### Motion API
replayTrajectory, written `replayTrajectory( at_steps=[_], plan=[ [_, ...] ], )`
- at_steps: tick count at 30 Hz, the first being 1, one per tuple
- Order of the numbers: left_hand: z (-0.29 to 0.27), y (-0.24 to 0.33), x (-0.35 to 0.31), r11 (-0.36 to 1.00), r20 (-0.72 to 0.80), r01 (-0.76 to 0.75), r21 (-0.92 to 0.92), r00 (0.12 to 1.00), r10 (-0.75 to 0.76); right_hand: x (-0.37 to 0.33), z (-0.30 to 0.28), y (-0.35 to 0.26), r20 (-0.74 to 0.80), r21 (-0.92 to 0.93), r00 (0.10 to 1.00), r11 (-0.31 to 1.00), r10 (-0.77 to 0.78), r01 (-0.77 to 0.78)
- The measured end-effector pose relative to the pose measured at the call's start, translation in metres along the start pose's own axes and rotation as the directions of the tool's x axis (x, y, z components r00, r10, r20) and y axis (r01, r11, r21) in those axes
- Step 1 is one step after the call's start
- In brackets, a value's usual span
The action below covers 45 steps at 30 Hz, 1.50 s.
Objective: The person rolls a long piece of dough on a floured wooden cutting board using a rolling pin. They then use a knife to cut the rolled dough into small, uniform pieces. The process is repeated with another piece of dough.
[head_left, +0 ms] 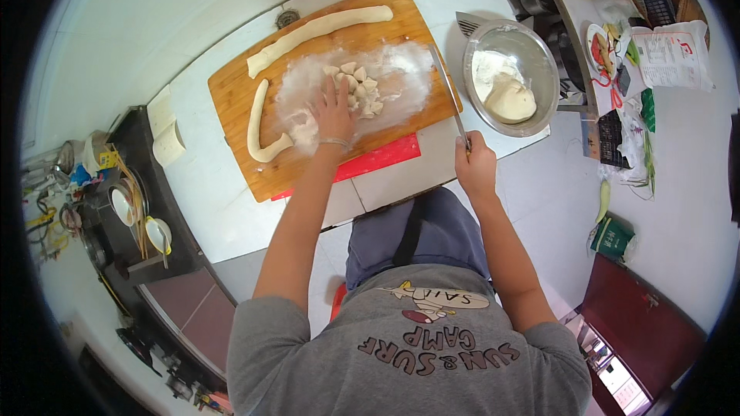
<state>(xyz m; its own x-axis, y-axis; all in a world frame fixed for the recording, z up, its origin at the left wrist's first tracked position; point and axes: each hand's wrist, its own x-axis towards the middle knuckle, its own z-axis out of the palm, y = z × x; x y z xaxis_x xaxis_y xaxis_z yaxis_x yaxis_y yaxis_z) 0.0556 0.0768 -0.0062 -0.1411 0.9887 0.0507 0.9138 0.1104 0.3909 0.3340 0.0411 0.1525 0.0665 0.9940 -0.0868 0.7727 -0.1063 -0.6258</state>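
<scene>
My left hand [333,117] lies palm down with fingers spread at the left side of a pile of small cut dough pieces [362,92] on a floured wooden board [231,100]. Its fingertips touch or nearly touch the nearest pieces. In my right hand [475,163], closed round the handle, is a knife [447,88]; its long blade points away over the board's right edge. One long dough rope [320,31] stretches across the board's far part. Another dough rope [256,123], bent like a hook, rests at the left.
Right of the board stands a metal bowl [549,81] with flour and a dough lump [510,100]. A red strip [378,157] shows under the board's near edge. At left is a dark counter [173,185] with bowls and chopsticks; a cluttered shelf [574,15] stands at right.
</scene>
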Motion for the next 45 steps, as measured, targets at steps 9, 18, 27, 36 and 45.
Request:
replayTrajectory(
  at_steps=[9,18,27,36,45],
  plan=[
    [0.003,0.07,-0.015,0.986,0.132,-0.162,0.045,0.979,0.155,-0.002,0.006,-0.007,0.034,0.016,0.999,0.999,-0.042,0.041],
    [-0.03,0.028,0.075,0.977,0.185,-0.059,0.204,0.982,0.021,0.002,0.007,-0.005,0.014,0.004,0.999,0.999,-0.044,0.044],
    [0.0,0.025,-0.017,0.995,0.005,-0.054,-0.079,0.998,0.055,0.006,0.02,-0.008,0.033,0.029,0.999,0.999,-0.024,0.023],
    [-0.026,0.001,0.052,0.981,-0.01,0.043,0.19,0.999,-0.042,0.01,0.024,-0.016,0.052,0.012,0.998,0.999,-0.03,0.03],
    [-0.01,-0.036,0.107,0.994,-0.081,0.067,-0.083,0.994,-0.073,0.009,0.028,-0.018,0.058,0.029,0.998,0.999,0.02,-0.022]
  ],
)
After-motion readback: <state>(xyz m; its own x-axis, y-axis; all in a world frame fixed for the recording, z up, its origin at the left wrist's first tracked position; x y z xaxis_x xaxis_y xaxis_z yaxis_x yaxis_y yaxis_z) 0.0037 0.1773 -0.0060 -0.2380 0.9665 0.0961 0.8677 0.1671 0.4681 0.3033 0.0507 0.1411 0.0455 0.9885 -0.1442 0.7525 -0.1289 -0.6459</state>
